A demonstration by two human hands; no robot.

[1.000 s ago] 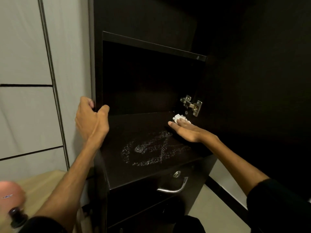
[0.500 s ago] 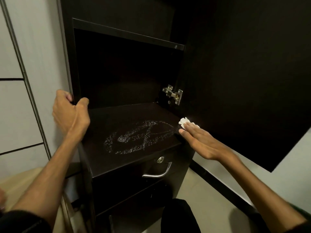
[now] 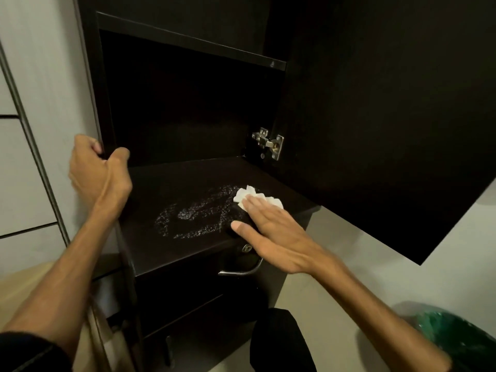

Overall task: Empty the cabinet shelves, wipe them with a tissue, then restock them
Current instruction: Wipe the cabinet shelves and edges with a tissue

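A dark cabinet stands open, and its lower shelf (image 3: 161,189) is bare apart from a pale dusty smear (image 3: 193,216) in the middle. My right hand (image 3: 271,232) lies flat on the shelf's right front part, fingers pressing a crumpled white tissue (image 3: 257,197) against the surface at the smear's right end. My left hand (image 3: 99,178) grips the cabinet's left side panel (image 3: 104,108) at shelf height. The upper shelf board (image 3: 188,38) shows only its front edge, and what lies on it is hidden.
The open cabinet door (image 3: 389,116) hangs to the right on a metal hinge (image 3: 268,143). Below the shelf is a drawer with a curved metal handle (image 3: 241,269) and a lock. A green-lined bin (image 3: 456,336) sits on the floor at lower right. A white wall panel is at left.
My right hand has slid the tissue leftwards from the shelf's right edge near the door onto the smear. The view has shifted. My left hand keeps its grip on the side panel.
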